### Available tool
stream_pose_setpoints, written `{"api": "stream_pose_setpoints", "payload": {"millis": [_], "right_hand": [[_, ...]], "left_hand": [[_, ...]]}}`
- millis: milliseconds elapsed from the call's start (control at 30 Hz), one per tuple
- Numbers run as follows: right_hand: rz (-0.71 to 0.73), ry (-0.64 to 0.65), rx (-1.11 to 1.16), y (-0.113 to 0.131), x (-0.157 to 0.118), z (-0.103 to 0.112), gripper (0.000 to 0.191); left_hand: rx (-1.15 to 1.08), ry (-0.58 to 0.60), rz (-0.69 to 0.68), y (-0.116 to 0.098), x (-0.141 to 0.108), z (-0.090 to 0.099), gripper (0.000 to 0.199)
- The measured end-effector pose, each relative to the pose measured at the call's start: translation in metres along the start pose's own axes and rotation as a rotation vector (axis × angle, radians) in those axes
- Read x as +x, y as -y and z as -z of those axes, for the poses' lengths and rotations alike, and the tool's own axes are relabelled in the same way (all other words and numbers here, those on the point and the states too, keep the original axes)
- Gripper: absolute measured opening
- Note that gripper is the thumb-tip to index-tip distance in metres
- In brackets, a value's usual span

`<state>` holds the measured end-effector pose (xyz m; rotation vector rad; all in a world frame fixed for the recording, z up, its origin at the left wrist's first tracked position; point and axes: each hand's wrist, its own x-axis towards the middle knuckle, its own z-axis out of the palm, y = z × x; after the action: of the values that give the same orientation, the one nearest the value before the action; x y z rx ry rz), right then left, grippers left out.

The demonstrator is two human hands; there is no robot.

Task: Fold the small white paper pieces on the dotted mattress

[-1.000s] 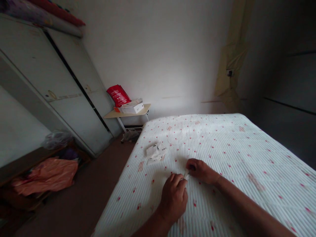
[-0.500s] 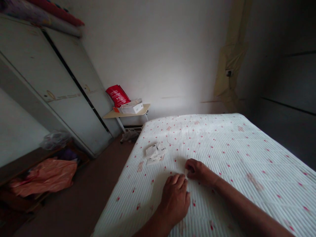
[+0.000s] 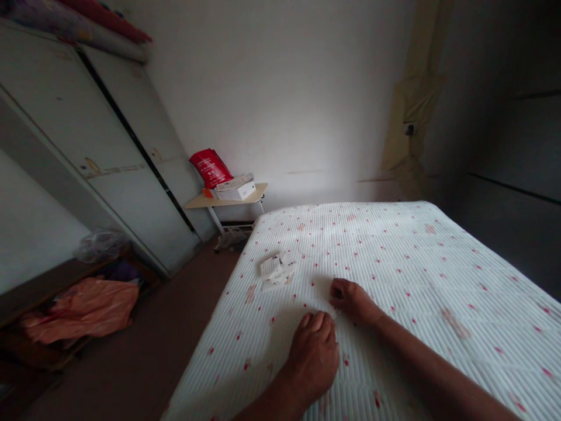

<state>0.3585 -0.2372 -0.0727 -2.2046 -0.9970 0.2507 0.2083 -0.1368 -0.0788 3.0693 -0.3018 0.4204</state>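
My left hand (image 3: 313, 351) is low over the bed, its back toward me and its fingers curled down. Just beyond and to the right, my right hand (image 3: 353, 299) is closed, thumb and fingers drawn together. Between the two is a narrow gap where something pale may show, too small to name against the white cover. Whatever either hand pinches is hidden by the fingers. Ahead and to the left, a small heap of torn white printed paper pieces (image 3: 278, 269) lies on the quilted bed cover (image 3: 394, 245), which is white with red spots.
Beyond the bed's left corner stands a small table (image 3: 199, 202) with a red bag (image 3: 210, 168) and a white box (image 3: 241, 191). A wardrobe (image 3: 131, 175) lines the left side. An orange plastic bag (image 3: 87, 310) lies on a low bench. A socket (image 3: 409, 128) is on the wall.
My right hand has shifted slightly up and turned a little, while the left stays nearly in place. The whole view has moved very slightly. The paper heap looks unchanged.
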Motion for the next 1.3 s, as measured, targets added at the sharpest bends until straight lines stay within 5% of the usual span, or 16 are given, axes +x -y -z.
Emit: {"api": "stream_pose_setpoints", "payload": {"millis": [467,833,1133,1300], "right_hand": [[0.022,0.048,-0.008,0.009,-0.003,0.009,0.008],[-0.033,-0.029,-0.015,0.0,0.004,0.001,0.005],[-0.078,-0.071,-0.036,-0.011,0.011,0.001,0.007],[-0.102,-0.118,-0.081,-0.013,0.011,0.007,0.008]], "left_hand": [[-0.019,-0.049,0.021,-0.002,-0.002,-0.004,0.022],[-0.099,-0.031,0.121,0.0,0.033,0.007,0.01],[-0.105,-0.06,0.168,-0.005,0.031,0.007,0.014],[-0.133,-0.095,0.055,0.0,0.032,0.004,0.018]]}}
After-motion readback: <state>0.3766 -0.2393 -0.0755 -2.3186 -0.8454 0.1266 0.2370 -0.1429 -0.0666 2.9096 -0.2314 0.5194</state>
